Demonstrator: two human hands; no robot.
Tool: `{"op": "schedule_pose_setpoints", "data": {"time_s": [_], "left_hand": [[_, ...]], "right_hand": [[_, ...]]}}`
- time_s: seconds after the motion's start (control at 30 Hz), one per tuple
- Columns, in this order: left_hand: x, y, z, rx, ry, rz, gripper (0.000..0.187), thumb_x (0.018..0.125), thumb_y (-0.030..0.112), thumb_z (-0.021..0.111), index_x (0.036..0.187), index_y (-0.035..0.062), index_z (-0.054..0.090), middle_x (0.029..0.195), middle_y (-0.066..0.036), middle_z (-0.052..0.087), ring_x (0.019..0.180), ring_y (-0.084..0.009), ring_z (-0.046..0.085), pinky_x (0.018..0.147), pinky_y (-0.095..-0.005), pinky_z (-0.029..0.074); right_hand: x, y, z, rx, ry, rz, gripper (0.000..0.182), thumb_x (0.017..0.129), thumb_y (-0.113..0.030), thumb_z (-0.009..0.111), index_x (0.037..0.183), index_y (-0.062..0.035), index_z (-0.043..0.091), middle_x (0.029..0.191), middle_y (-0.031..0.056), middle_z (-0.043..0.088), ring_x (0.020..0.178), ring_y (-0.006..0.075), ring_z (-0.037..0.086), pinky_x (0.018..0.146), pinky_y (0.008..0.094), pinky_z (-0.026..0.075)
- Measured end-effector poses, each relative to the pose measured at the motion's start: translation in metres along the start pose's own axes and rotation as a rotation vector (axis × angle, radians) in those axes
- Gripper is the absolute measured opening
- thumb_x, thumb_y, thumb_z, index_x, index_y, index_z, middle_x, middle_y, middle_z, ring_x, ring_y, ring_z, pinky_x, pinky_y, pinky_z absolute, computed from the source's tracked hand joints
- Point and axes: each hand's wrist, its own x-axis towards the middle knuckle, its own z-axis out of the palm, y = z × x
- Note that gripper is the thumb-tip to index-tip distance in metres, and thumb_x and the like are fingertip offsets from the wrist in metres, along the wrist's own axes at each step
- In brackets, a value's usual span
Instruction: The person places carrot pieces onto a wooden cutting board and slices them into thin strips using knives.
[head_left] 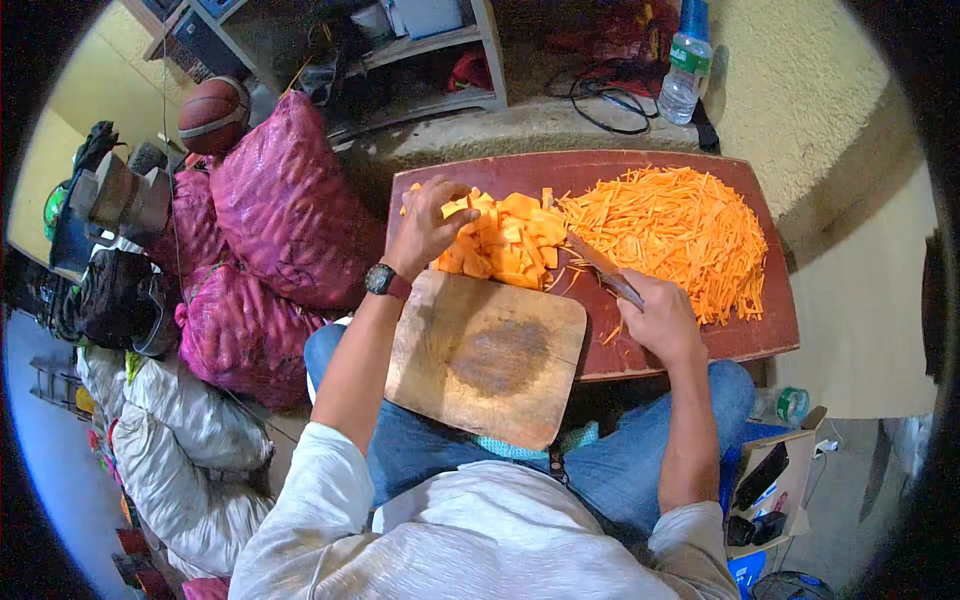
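Note:
My left hand, with a watch on its wrist, reaches over the left end of a pile of flat orange slices. Its fingers are apart and curved at the pile's edge. In my right hand is the handle of a knife, its blade pointing up and left between the slices and a large heap of thin orange strips. Both piles lie on a dark red table. A wooden cutting board with a dark worn patch rests over my lap, against the table's front edge.
Pink mesh sacks stand left of the table, with a basketball behind them and white sacks nearer. A water bottle and black cable are on the ledge behind. An open box sits at the right.

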Motion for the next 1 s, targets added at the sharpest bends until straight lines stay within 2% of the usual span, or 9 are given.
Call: {"op": "schedule_pose_setpoints", "data": {"time_s": [0.17, 0.23, 0.43, 0.5, 0.53, 0.77, 0.83, 0.87, 1.0], "left_hand": [[-0.045, 0.072, -0.024, 0.053, 0.021, 0.237, 0.043, 0.088, 0.020, 0.088, 0.125, 0.0070, 0.073, 0.122, -0.011, 0.071, 0.115, -0.0317, 0.065, 0.101, -0.0465, 0.049], [-0.077, 0.106, -0.031, 0.192, -0.262, 0.321, 0.046, 0.087, 0.019, 0.086, 0.129, 0.0101, 0.070, 0.126, -0.010, 0.069, 0.121, -0.0307, 0.062, 0.108, -0.0501, 0.043], [-0.161, 0.126, -0.002, 0.164, -0.390, 0.159, 0.045, 0.085, 0.018, 0.084, 0.127, 0.0115, 0.070, 0.131, -0.011, 0.065, 0.121, -0.0320, 0.061, 0.107, -0.0511, 0.040], [-0.171, 0.126, -0.007, 0.090, -0.342, 0.098, 0.048, 0.084, 0.019, 0.086, 0.129, 0.0114, 0.070, 0.134, -0.012, 0.063, 0.122, -0.0326, 0.060, 0.106, -0.0510, 0.040], [-0.176, 0.124, -0.008, 0.018, -0.338, 0.042, 0.050, 0.084, 0.020, 0.087, 0.129, 0.0107, 0.070, 0.134, -0.012, 0.063, 0.123, -0.0329, 0.060, 0.106, -0.0509, 0.040], [-0.174, 0.128, 0.006, -0.081, -0.306, 0.028, 0.048, 0.086, 0.025, 0.087, 0.128, 0.0078, 0.071, 0.131, -0.016, 0.061, 0.122, -0.0357, 0.058, 0.102, -0.0497, 0.043], [-0.177, 0.129, 0.010, -0.073, -0.285, 0.058, 0.048, 0.087, 0.025, 0.086, 0.128, 0.0076, 0.070, 0.130, -0.017, 0.060, 0.121, -0.0366, 0.058, 0.101, -0.0497, 0.044], [-0.180, 0.131, 0.010, -0.059, -0.296, 0.039, 0.047, 0.087, 0.024, 0.085, 0.128, 0.0072, 0.070, 0.128, -0.017, 0.060, 0.120, -0.0372, 0.058, 0.101, -0.0501, 0.044], [-0.192, 0.136, 0.005, 0.003, -0.340, -0.011, 0.046, 0.086, 0.019, 0.083, 0.128, 0.0065, 0.069, 0.126, -0.017, 0.059, 0.116, -0.0383, 0.057, 0.100, -0.0509, 0.044]], "right_hand": [[-0.001, -0.003, -0.007, 0.042, 0.028, 0.076, 0.024, 0.094, -0.016, 0.071, 0.117, -0.0083, 0.073, 0.093, 0.0257, 0.074, 0.090, 0.0474, 0.073, 0.079, 0.0555, 0.058], [-0.003, -0.007, -0.011, 0.054, 0.040, 0.096, 0.026, 0.094, -0.016, 0.071, 0.118, -0.0083, 0.074, 0.092, 0.0259, 0.074, 0.089, 0.0470, 0.073, 0.079, 0.0544, 0.058], [-0.027, -0.030, -0.013, 0.123, 0.075, 0.097, 0.040, 0.095, -0.015, 0.073, 0.133, -0.0015, 0.072, 0.104, 0.0267, 0.077, 0.093, 0.0418, 0.077, 0.082, 0.0479, 0.060], [-0.047, -0.046, -0.008, 0.305, 0.085, 0.041, 0.046, 0.097, -0.016, 0.075, 0.137, 0.0048, 0.069, 0.114, 0.0276, 0.078, 0.103, 0.0383, 0.079, 0.089, 0.0438, 0.059], [-0.058, -0.066, -0.014, 0.392, -0.071, 0.217, 0.049, 0.100, -0.017, 0.074, 0.142, 0.0066, 0.065, 0.123, 0.0282, 0.076, 0.114, 0.0370, 0.077, 0.098, 0.0426, 0.057], [-0.102, -0.105, 0.031, 0.514, -0.223, 0.355, 0.049, 0.104, -0.013, 0.066, 0.148, 0.0052, 0.057, 0.130, 0.0320, 0.072, 0.124, 0.0434, 0.071, 0.105, 0.0457, 0.055], [-0.102, -0.112, 0.041, 0.416, -0.182, 0.226, 0.048, 0.104, -0.005, 0.063, 0.150, 0.0051, 0.056, 0.128, 0.0206, 0.076, 0.117, 0.0265, 0.075, 0.099, 0.0381, 0.056], [-0.101, -0.117, 0.043, 0.408, -0.185, 0.194, 0.046, 0.104, -0.005, 0.063, 0.148, 0.0053, 0.056, 0.126, 0.0259, 0.074, 0.120, 0.0355, 0.074, 0.101, 0.0405, 0.056], [-0.097, -0.137, 0.040, 0.349, -0.313, 0.206, 0.043, 0.103, -0.007, 0.064, 0.144, 0.0061, 0.057, 0.125, 0.0315, 0.071, 0.122, 0.0458, 0.071, 0.100, 0.0436, 0.057]]}}
